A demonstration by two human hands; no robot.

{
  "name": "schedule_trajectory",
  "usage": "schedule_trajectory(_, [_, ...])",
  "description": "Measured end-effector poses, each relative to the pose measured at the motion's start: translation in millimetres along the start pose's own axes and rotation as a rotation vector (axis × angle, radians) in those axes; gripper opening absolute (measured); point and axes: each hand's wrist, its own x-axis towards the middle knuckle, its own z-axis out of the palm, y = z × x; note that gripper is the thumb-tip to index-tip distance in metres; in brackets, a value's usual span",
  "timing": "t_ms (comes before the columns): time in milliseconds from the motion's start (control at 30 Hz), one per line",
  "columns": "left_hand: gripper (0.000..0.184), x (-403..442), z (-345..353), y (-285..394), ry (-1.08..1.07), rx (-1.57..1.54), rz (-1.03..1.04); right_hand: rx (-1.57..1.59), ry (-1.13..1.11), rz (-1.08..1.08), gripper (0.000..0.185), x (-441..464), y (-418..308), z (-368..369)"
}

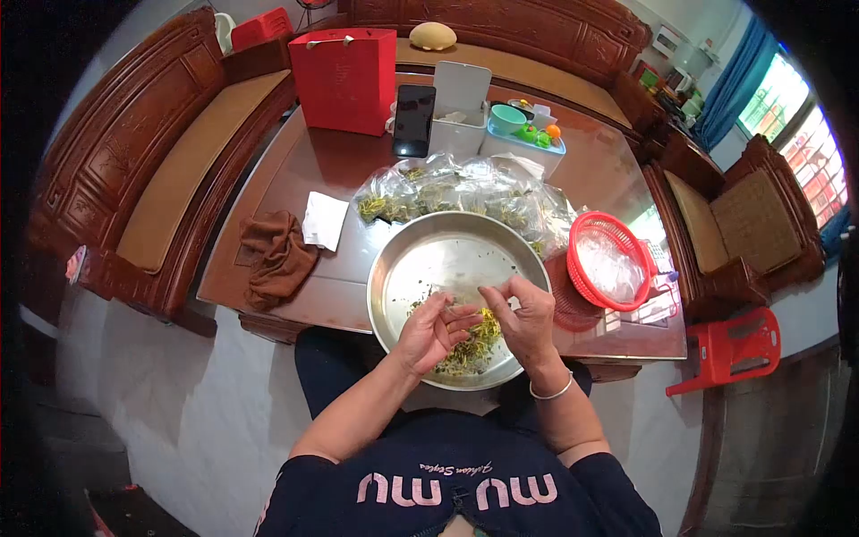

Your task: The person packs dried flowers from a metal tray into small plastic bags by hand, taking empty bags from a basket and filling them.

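Observation:
A round metal basin [394, 300] rests at the table's front edge, over my lap. Yellow-green dried plant bits [470, 356] lie heaped in its near part, with dark specks scattered further up. My left hand [436, 331] is above the basin's middle, palm up, fingers apart and slightly curled. Just right of it, my right hand [523, 318] has thumb and forefinger pinched together; whatever they hold is too small to make out. Behind the basin lies a clear plastic bag [456, 192] with more of the plant material inside.
A red basket [582, 264] holding clear plastic stands right of the basin. A brown cloth [277, 259] and white paper [324, 220] lie left. Behind are a red bag [344, 85], a phone [413, 121], a white box [455, 139] and a blue-rimmed container [528, 148].

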Motion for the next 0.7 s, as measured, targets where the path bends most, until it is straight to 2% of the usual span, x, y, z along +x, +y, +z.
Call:
schedule_trajectory(33, [0.013,-1,0,0,0.001,0.0,0.002,0.0,-0.002,-0.001,0.008,0,2,1])
schedule_trajectory(167, [0.014,-1,2,3,0.024,0.019,-0.018,0.275,0.117,-0.225,0.005,9,14,9])
schedule_trajectory(333, [0.013,0,1,0,-0.023,-0.003,-0.039,0.243,0.255,-0.358,0.008,13,10,13])
schedule_trajectory(367, [0.013,-1,0,-1,-0.023,-0.005,-0.038,0.243,0.253,-0.357,0.008,12,11,11])
schedule_trajectory(500, [0.012,-2,-1,1,0.067,0.02,0.004,0.259,-0.004,-0.015,0.009,8,18,-1])
schedule_trajectory(533, [0.012,-2,-2,1,0.069,0.018,0.003,0.258,-0.006,-0.013,0.009,9,17,0])
schedule_trajectory(667, [0.01,-1,-3,1,0.048,0.034,-0.004,0.369,0.518,-0.306,0.019,21,4,6])
schedule_trajectory(700, [0.01,-1,-3,1,0.047,0.034,-0.003,0.369,0.518,-0.308,0.019,20,7,4])
